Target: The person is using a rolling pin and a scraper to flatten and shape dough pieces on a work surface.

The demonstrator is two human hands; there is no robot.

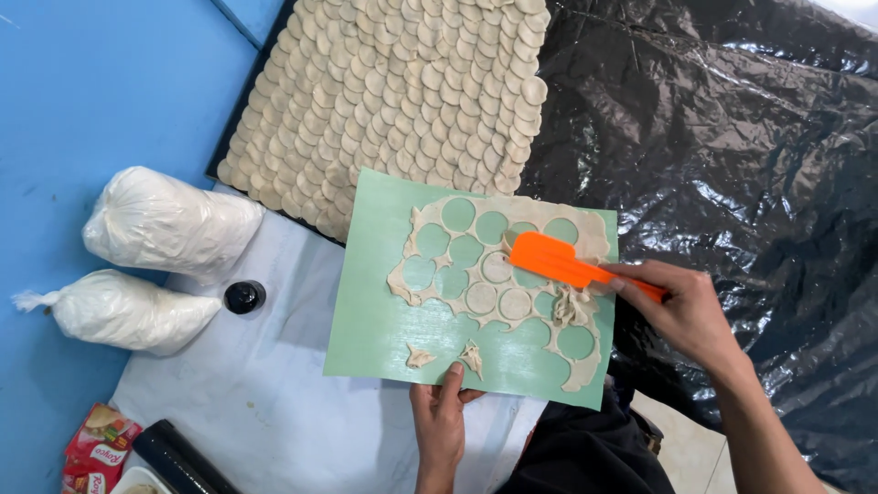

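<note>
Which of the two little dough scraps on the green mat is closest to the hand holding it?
The right scrap, just above the left hand and its thumb. The other scrap lies farther left, clear of the fingers, on the green mat.

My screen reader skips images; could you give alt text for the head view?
A right hand slides an orange spatula over rolled dough punched with round holes on a green mat, whose near edge the left hand holds. Behind lies a tray of dough discs.
</note>
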